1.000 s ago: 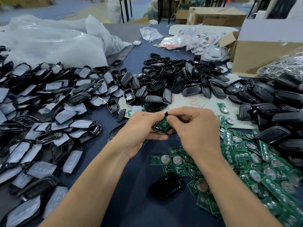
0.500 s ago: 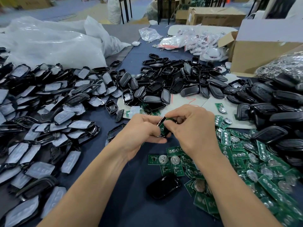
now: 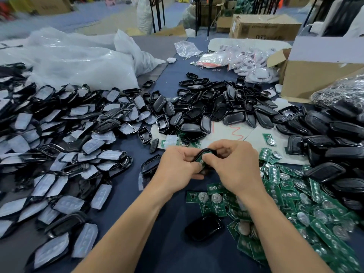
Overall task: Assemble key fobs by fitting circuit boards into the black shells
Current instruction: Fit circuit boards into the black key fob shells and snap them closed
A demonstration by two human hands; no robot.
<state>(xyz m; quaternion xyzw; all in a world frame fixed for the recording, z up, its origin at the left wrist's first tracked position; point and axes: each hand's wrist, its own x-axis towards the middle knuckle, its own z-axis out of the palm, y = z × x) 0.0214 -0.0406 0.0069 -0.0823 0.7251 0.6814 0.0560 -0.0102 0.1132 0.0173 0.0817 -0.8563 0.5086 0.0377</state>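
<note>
The left hand and right hand meet over the middle of the worktop. The left hand grips one black shell. The right hand pinches one green board into it. One glossy fob lies alone, near. The heaped boards at right, shells far and padded shells at left are too many to count. Print on the far carton is unreadable. A red scribble marks the paper.

Circuit boards lie right of the shells.
</note>
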